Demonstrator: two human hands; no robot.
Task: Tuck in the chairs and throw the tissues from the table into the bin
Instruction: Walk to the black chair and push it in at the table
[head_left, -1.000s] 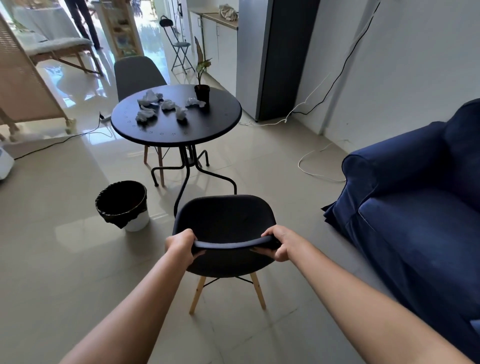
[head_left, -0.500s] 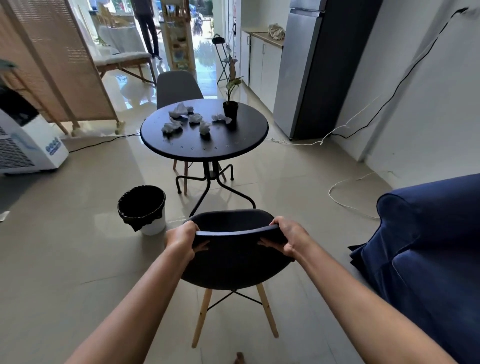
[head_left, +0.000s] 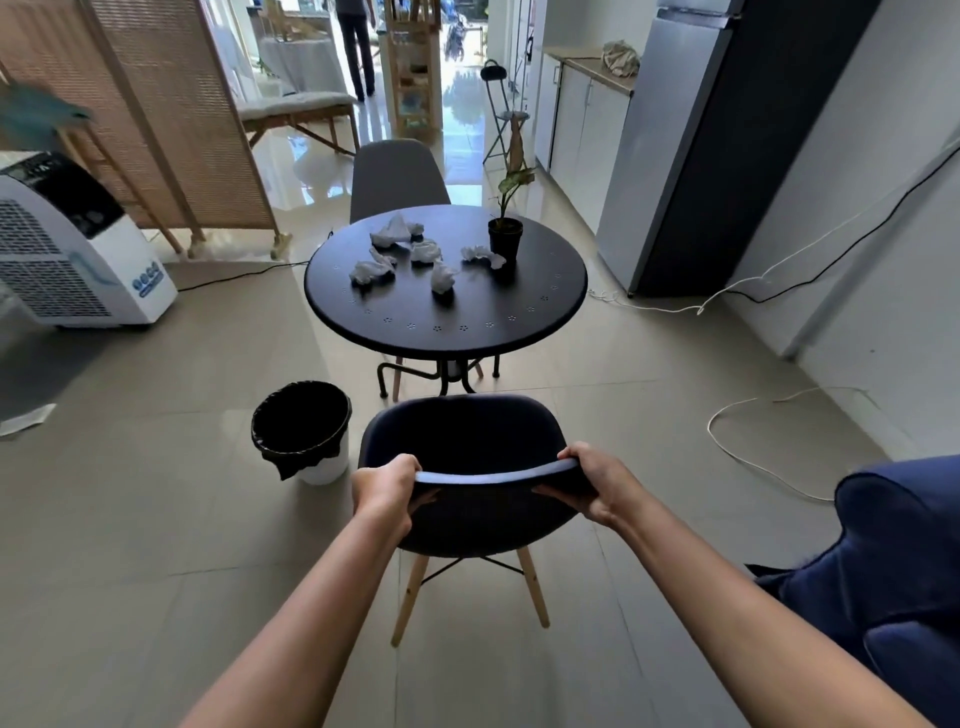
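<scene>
Outstretched, both hands — left hand (head_left: 387, 486), right hand (head_left: 597, 480) — on chair (head_left: 462, 441).

A round black table (head_left: 447, 317) carries six crumpled white tissues (head_left: 435, 276) (loosely clustered on its far half) and a small black potted plant (head_left: 505, 240) just beside the rightmost one.

Near chair (head_left: 467, 452): matt dark shell, smooth, on pale wooden legs (head_left: 410, 597). Desk (head_left: 447, 322): matt black metal top showing punched flower perforations. Tissues (head_left: 441, 275): crumpled white paper. Bin (head_left: 304, 431): white plastic, glossy black liner sagging over the rim. Floor (head_left: 156, 519): tiles reflecting glossily toward 12 o'clock.
</scene>
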